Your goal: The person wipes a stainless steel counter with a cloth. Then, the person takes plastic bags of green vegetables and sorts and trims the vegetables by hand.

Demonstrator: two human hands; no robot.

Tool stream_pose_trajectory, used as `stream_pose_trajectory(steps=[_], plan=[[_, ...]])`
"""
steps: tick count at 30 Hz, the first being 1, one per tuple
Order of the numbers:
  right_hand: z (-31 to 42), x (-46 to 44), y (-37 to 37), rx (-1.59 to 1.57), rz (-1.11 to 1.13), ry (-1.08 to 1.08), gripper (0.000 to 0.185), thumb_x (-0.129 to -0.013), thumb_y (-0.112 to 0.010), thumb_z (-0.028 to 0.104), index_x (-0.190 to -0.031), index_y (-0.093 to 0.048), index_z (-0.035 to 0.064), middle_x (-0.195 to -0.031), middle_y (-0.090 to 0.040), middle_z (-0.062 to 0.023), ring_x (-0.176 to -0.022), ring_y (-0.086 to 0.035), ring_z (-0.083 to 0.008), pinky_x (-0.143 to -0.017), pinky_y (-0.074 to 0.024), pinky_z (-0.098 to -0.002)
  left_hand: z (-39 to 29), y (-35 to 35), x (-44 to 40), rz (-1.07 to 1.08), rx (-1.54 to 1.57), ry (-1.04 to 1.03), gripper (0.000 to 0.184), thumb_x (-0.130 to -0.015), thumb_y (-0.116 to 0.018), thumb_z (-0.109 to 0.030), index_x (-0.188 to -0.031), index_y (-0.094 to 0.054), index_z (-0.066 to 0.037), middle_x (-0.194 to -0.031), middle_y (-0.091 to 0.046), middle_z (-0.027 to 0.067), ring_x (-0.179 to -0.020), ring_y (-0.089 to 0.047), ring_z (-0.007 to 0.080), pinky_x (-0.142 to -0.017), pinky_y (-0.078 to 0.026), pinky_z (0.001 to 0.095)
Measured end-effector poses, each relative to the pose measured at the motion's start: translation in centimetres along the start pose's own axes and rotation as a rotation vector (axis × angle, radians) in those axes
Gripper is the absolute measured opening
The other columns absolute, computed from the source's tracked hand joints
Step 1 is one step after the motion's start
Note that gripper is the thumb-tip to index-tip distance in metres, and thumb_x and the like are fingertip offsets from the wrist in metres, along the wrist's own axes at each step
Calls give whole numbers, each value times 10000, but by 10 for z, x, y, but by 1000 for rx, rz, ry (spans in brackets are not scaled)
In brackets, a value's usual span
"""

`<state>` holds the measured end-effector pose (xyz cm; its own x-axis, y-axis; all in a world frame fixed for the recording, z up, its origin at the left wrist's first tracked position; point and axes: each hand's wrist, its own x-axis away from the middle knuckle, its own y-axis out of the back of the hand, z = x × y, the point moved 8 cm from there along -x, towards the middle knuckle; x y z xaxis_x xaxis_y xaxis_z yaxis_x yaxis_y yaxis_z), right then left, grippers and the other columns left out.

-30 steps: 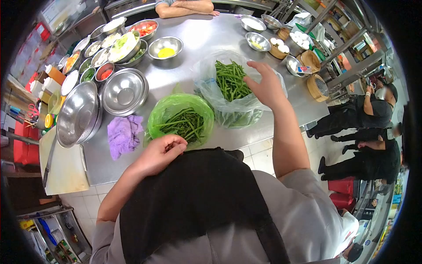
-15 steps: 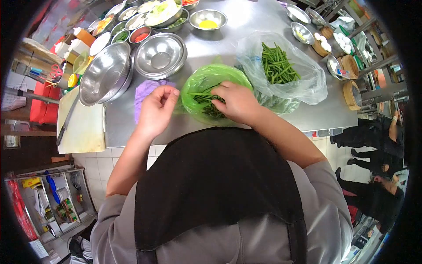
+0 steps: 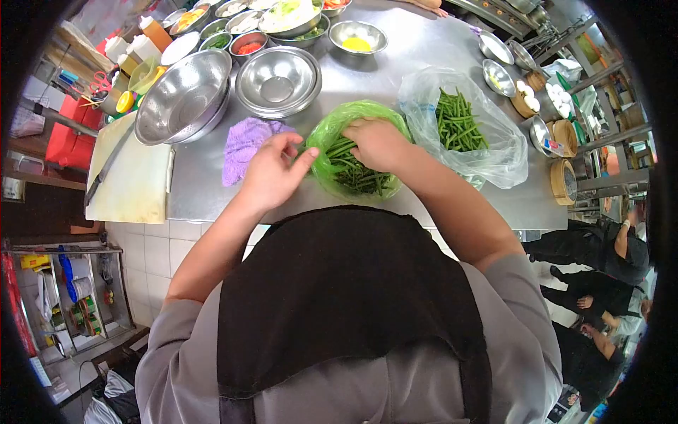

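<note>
A green plastic bag [image 3: 364, 108] stands with its mouth wide at the table's front, holding cut green beans [image 3: 359, 178]. My right hand [image 3: 381, 145] reaches into it, fingers curled on the beans; the fingertips are partly hidden. Just left of the bag, my left hand [image 3: 277, 175] is raised with thumb and fingers apart, nothing in it. Its thumb is at the bag's edge. On the right lies a clear plastic bag [image 3: 505, 161], spread around a heap of longer green beans [image 3: 459, 124]. A purple cloth [image 3: 247, 147] lies behind my left hand.
Stacked steel bowls [image 3: 275, 88] and a perforated bowl [image 3: 185, 95] stand at back left. A knife [image 3: 109, 161] rests on a cutting board [image 3: 134, 185]. A bowl of yellow liquid [image 3: 358, 44] sits behind. Several people in dark clothes [image 3: 590, 247] are at right.
My left hand has gone from a loose pinch to thumb and fingers spread. My right hand has shifted within the green bag, showing more beans. The whole view has shifted slightly.
</note>
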<state>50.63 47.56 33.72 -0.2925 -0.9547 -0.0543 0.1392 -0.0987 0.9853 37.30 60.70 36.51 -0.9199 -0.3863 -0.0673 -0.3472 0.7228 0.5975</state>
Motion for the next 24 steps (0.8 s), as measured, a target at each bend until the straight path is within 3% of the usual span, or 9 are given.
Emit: stream_pose_trajectory(steps=[2, 5, 8, 11, 14, 17, 23, 24], plan=[[1, -7, 0, 35, 104, -72, 293, -797, -579, 71, -1073, -674, 40, -1117, -668, -161, -1078, -634, -322, -934, -495, -433, -12, -6, -8, 0, -141, -71, 479, -891, -708, -396, -1128, -627, 12, -854, -638, 106, -758, -612, 198, -696, -497, 338], [3, -8, -3, 73, 201, -132, 300, -787, -584, 58, -1074, -667, 31, -1129, -665, -171, -1078, -638, -333, -920, -504, -441, -12, -14, -14, -10, -205, -76, 441, -873, -703, -377, -1062, -633, 16, -884, -650, 185, -803, -646, 308, -710, -505, 405], [5, -7, -2, 25, 225, -129, 304, -788, -587, 68, -1080, -662, 28, -1109, -671, -184, -1045, -652, -344, -907, -512, -448, -1, -23, -23, 47, -325, -28, 319, -873, -674, -299, -964, -630, 4, -879, -661, 210, -818, -652, 363, -713, -504, 445], [7, -3, 6, -47, 204, -178, 309, -783, -586, 71, -1079, -662, 25, -1032, -687, -191, -984, -668, -360, -878, -525, -449, 0, -16, -28, 67, -311, 81, 249, -871, -645, -247, -882, -612, -1, -828, -664, 202, -785, -653, 367, -701, -505, 443], [2, -3, -4, -64, 187, -164, 278, -781, -588, 79, -1039, -671, 21, -963, -696, -194, -943, -677, -366, -861, -530, -449, 3, -14, -28, 43, -310, 50, 236, -876, -640, -242, -881, -614, -8, -782, -661, 189, -754, -656, 367, -689, -505, 447], [12, -1, 1, 11, 332, -143, 235, -784, -583, 81, -990, -680, 23, -942, -700, -193, -928, -681, -361, -844, -533, -453, 0, -15, -23, 34, -306, 25, 233, -875, -639, -240, -869, -613, -8, -783, -662, 189, -750, -656, 367, -685, -505, 446], [23, 18, 27, 88, 41, -18, 190, -821, -563, 108, -953, -679, 37, -898, -689, -188, -874, -679, -352, -797, -534, -476, 10, -13, -25, 44, -291, 65, 232, -882, -634, -242, -870, -616, -10, -771, -658, 191, -738, -652, 360, -682, -501, 439], [21, 23, 31, 71, 77, -69, 182, -833, -560, 117, -950, -673, 35, -890, -684, -188, -872, -674, -356, -799, -528, -480, 11, -13, -25, 48, -282, 71, 234, -885, -632, -244, -874, -619, -11, -763, -655, 193, -733, -652, 359, -681, -501, 437]])
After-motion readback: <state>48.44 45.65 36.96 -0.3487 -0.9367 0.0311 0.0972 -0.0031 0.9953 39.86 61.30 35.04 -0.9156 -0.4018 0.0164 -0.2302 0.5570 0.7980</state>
